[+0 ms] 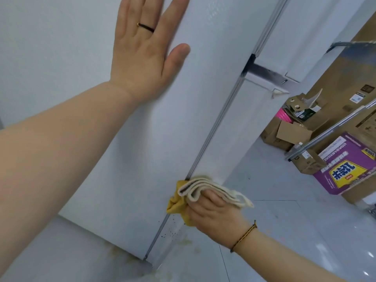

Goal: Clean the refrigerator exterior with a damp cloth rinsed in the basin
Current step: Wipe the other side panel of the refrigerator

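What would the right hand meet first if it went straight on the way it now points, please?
The fridge. The right hand grips the cloth, and the cloth looks pressed against the fridge's corner strip, so nothing else seems to lie in between, though depth is hard to judge.

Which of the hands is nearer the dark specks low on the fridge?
Right. The right hand, gripping the cloth, is just beside the specks; the left hand lies flat high up the fridge side.

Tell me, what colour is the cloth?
The cloth is mustard yellow and cream, seen in the head view.
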A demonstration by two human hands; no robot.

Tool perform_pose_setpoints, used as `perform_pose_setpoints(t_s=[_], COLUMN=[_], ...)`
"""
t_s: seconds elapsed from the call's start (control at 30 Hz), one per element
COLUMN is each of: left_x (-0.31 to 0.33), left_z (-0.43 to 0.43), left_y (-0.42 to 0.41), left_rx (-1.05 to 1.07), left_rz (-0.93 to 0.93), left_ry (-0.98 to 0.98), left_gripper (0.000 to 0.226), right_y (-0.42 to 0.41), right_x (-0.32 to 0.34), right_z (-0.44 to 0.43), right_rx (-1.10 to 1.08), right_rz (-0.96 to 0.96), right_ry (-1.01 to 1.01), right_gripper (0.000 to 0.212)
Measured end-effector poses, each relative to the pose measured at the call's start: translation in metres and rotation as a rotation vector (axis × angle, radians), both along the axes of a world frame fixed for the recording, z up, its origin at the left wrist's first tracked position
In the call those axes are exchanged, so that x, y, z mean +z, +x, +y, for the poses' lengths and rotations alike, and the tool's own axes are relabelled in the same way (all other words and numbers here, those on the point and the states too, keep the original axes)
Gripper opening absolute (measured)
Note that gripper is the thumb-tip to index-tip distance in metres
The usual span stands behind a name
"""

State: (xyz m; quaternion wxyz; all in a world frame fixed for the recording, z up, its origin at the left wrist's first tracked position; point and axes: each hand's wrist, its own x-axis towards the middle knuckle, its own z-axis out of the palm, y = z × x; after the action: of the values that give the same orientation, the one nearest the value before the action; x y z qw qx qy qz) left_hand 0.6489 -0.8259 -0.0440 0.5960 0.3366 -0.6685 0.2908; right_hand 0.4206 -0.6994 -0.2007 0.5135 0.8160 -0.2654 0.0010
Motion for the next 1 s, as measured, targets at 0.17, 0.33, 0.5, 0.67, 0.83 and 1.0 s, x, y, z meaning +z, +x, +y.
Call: perform_pose_setpoints(t_s=[0.17, 0.33, 0.5, 0.67, 0.83, 1.0], left_x=[-0.004, -0.005, -0.037, -0.112, -0.156, -0.153], left_z=[0.000, 0.006, 0.021, 0.037, 0.054, 0.057], left_y=[-0.001, -0.005, -0.010, 0.007, 0.001, 0.006], left_rx=[0.044, 0.053, -0.030, -0.049, -0.075, -0.097], left_rz=[0.013, 0.042, 0.084, 0.124, 0.236, 0.222], left_ry=[0.035, 0.075, 0.226, 0.481, 0.693, 0.780], left_gripper=[0.054, 0.054, 0.059, 0.060, 0.068, 0.069], right_y=[0.004, 0.029, 0.019, 0.016, 0.043, 0.035], right_x=[0.081, 0.033, -0.054, -0.012, 0.004, -0.084], right_z=[-0.021, -0.022, -0.002, -0.003, -0.022, -0.005], right_rx=[0.081, -0.048, -0.162, -0.130, -0.226, -0.268], right_rz=[-0.347, -0.579, -0.277, -0.283, -0.576, -0.387], right_ry=[-0.307, -0.378, -0.152, -0.237, -0.434, -0.146], right_gripper=[0.022, 0.026, 0.040, 0.048, 0.053, 0.054])
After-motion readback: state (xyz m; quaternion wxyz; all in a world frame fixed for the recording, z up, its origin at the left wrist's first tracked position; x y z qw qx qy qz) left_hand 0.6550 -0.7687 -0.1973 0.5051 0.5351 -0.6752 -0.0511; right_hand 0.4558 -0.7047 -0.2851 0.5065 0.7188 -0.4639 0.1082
